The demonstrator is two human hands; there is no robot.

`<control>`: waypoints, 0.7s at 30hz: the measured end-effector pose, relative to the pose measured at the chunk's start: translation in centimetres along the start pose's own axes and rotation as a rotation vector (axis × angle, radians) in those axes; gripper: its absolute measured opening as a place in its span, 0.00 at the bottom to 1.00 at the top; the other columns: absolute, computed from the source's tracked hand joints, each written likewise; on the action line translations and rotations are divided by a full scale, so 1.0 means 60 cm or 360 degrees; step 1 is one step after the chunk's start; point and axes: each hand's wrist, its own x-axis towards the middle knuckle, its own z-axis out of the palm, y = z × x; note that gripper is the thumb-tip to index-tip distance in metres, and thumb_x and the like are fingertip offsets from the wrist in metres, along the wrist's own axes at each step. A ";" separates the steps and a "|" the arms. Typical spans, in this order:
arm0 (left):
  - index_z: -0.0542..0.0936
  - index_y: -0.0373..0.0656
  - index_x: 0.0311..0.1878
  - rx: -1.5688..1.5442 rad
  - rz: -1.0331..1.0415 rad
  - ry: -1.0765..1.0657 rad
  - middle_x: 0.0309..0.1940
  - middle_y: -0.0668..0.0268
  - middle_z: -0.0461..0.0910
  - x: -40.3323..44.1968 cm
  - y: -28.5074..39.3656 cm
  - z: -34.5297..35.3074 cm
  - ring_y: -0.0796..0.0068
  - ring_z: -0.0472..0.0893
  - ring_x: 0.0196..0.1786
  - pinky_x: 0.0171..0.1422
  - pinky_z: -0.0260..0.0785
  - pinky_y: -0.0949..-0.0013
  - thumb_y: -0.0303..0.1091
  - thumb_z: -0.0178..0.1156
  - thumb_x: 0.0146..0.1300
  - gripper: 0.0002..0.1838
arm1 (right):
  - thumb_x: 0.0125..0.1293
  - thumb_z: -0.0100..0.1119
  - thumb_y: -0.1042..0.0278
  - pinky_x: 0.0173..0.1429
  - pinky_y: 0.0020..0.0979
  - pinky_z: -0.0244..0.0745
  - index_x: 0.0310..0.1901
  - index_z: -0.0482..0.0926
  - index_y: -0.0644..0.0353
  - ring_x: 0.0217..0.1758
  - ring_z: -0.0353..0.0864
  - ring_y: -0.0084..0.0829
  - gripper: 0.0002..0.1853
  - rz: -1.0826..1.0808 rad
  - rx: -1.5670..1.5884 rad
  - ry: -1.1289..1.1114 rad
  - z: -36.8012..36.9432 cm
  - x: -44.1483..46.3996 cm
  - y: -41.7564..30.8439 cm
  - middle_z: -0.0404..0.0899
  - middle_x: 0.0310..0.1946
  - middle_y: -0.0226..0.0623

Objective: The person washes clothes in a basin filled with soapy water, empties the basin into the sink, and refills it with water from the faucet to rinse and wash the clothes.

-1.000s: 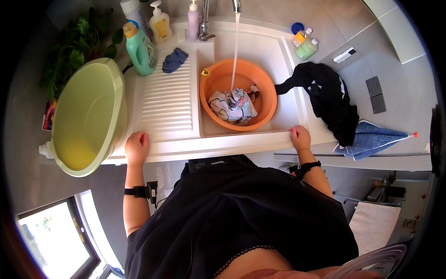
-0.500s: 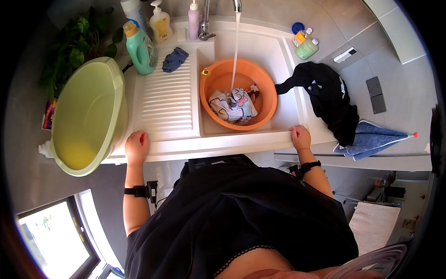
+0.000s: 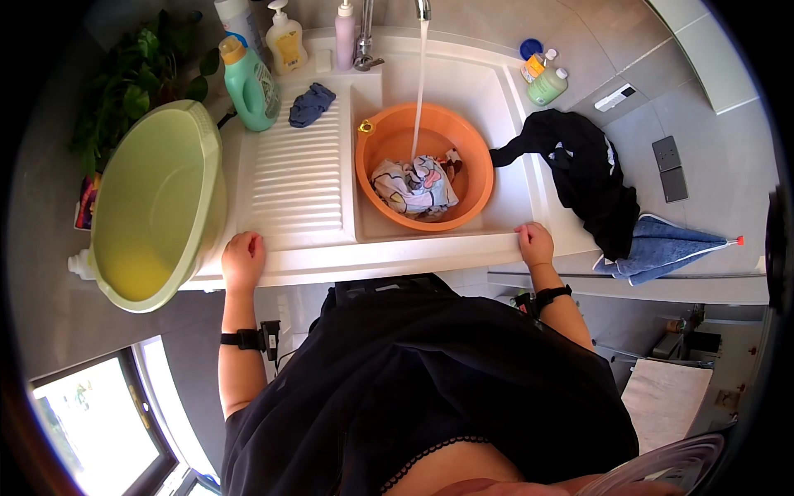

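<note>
My left hand [image 3: 243, 259] rests on the front edge of the white sink [image 3: 389, 259], in front of the ribbed drainboard, its fingers curled in and nothing seen in them. Farther right on the same edge lies my right hand [image 3: 536, 245], also closed with nothing visible inside. Between and beyond them, an orange basin [image 3: 476, 169] stands in the sink bowl. A bunched, patterned light cloth [image 3: 422, 186] lies in it, and a stream of water from the faucet [image 3: 423, 10] falls onto or beside it. Neither hand touches the basin.
A green basin [image 3: 157, 202] leans at the left, beside a teal detergent bottle [image 3: 251, 91] and a dark small cloth [image 3: 312, 105]. Several bottles line the back. Black clothing [image 3: 579, 169] drapes over the right rim, near a blue cloth [image 3: 662, 248]. A potted plant [image 3: 136, 78] stands back left.
</note>
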 end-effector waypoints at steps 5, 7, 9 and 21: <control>0.79 0.42 0.30 0.0005 0.0017 0.0002 0.25 0.62 0.77 0.000 -0.002 0.001 0.59 0.77 0.29 0.34 0.69 0.60 0.32 0.59 0.58 0.05 | 0.64 0.50 0.68 0.44 0.37 0.73 0.29 0.83 0.60 0.37 0.79 0.42 0.12 0.0000 0.0008 -0.0002 -0.001 0.000 0.000 0.80 0.31 0.41; 0.79 0.43 0.30 0.0004 0.0009 -0.0014 0.25 0.62 0.77 0.000 -0.002 0.001 0.60 0.76 0.29 0.34 0.69 0.60 0.32 0.59 0.58 0.05 | 0.64 0.50 0.68 0.44 0.37 0.73 0.29 0.83 0.60 0.37 0.79 0.42 0.12 0.0007 0.0004 -0.0009 0.000 0.001 0.000 0.80 0.31 0.41; 0.79 0.43 0.31 0.0016 0.0017 -0.0006 0.25 0.62 0.77 0.000 -0.006 0.003 0.60 0.76 0.29 0.34 0.69 0.60 0.32 0.59 0.58 0.04 | 0.64 0.50 0.68 0.44 0.37 0.74 0.29 0.83 0.60 0.37 0.79 0.42 0.12 -0.0015 -0.0006 -0.0005 0.003 0.001 0.005 0.80 0.31 0.41; 0.79 0.43 0.31 0.0014 0.0027 0.0008 0.25 0.62 0.77 -0.001 -0.006 0.004 0.60 0.76 0.29 0.35 0.69 0.60 0.33 0.59 0.58 0.05 | 0.63 0.51 0.67 0.43 0.38 0.73 0.28 0.82 0.60 0.37 0.79 0.42 0.12 -0.0021 0.0024 0.0014 0.001 0.001 0.001 0.80 0.30 0.41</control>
